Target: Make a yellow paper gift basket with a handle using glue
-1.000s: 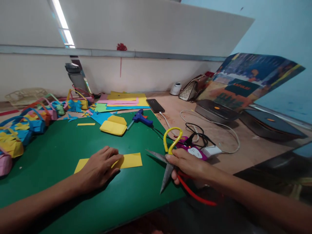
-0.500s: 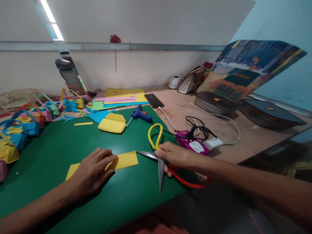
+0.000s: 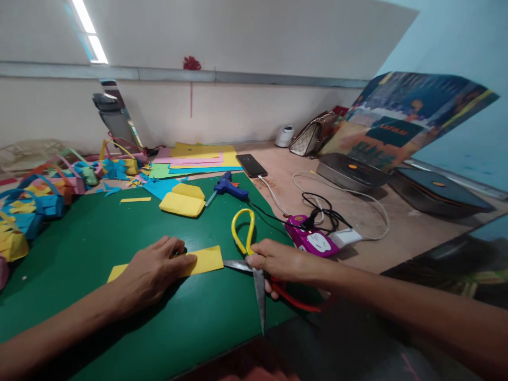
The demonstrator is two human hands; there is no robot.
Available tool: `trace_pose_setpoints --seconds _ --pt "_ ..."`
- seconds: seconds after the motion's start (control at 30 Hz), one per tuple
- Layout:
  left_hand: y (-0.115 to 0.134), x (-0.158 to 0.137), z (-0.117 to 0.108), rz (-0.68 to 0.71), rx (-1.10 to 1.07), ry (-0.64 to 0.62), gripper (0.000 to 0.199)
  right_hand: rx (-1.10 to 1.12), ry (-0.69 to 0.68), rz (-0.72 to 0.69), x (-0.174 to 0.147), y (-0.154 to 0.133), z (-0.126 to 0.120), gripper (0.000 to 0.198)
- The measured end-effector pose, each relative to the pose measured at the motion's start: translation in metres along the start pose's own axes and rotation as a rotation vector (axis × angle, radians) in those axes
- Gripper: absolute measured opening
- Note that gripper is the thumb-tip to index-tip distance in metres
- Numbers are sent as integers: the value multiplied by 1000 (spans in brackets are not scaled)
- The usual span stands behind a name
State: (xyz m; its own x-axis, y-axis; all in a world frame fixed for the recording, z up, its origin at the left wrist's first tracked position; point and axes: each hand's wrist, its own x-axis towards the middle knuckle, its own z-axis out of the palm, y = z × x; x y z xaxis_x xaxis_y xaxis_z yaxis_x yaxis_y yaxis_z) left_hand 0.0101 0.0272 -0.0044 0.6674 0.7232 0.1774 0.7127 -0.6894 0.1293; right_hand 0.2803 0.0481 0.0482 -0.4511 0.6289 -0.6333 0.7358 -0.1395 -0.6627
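Note:
A folded yellow paper strip (image 3: 206, 260) lies flat on the green mat (image 3: 159, 317). My left hand (image 3: 159, 270), fingers curled, presses on the strip and holds it against the mat, covering its middle. My right hand (image 3: 273, 259) is closed around the pivot area of large scissors (image 3: 259, 296) with one yellow and one red handle. The blades are spread wide; one points left, its tip close by the strip's right end, and the other points toward the mat's front edge.
A blue glue gun (image 3: 227, 186) and folded yellow paper (image 3: 183, 201) lie behind my hands. Small paper baskets (image 3: 50, 198) line the left. A purple power strip (image 3: 313, 241) with tangled cords, a phone (image 3: 251, 165) and dark cases (image 3: 351, 172) sit right.
The scissors and my right hand have shifted slightly left and toward me, and the scissors have turned a little. My left hand has changed its finger pose on the strip.

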Motion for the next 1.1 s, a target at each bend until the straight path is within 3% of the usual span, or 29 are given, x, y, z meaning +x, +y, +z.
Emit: trace_pose_setpoints --seconds 0.37,0.67,1.1 --pt "12 1 8 -129 63 -70 27 -84 17 14 5 -8 -5 24" --pt "6 11 8 -11 -65 -46 28 -125 18 18 10 -8 -9 21" --pt "1 14 8 -44 -52 -125 38 -112 22 34 11 -5 -9 21"
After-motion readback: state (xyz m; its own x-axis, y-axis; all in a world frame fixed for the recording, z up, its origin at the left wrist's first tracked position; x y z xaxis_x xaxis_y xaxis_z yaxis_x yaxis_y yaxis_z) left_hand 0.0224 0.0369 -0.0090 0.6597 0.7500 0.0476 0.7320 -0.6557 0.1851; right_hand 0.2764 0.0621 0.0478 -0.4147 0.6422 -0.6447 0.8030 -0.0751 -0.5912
